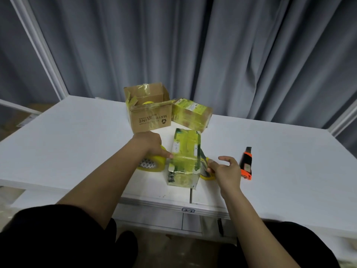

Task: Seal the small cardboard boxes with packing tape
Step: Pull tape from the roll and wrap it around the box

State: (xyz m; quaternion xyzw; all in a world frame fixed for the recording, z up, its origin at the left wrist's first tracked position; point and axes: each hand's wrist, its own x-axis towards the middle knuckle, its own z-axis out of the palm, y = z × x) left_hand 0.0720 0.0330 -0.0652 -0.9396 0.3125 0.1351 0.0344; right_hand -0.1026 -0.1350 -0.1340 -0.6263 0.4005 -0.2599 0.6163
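Observation:
A small cardboard box (pixel 184 157), heavily wrapped in yellow tape, lies lengthwise on the white table (pixel 77 136) in front of me. My left hand (pixel 151 145) grips a large yellow tape roll (pixel 152 164) at the box's left side, its thumb touching the box's left edge. My right hand (pixel 226 171) is at the box's right side. Its thumb and forefinger pinch yellow tape there, and the other fingers are spread. A second, thinner yellow tape ring (pixel 207 176) lies under that hand, partly hidden.
An orange and black utility knife (pixel 246 164) lies to the right of my right hand. Behind the small box stands an open cardboard box (pixel 149 115) with tape inside, and beside it a taped box (pixel 191 114). Grey curtains hang behind the table.

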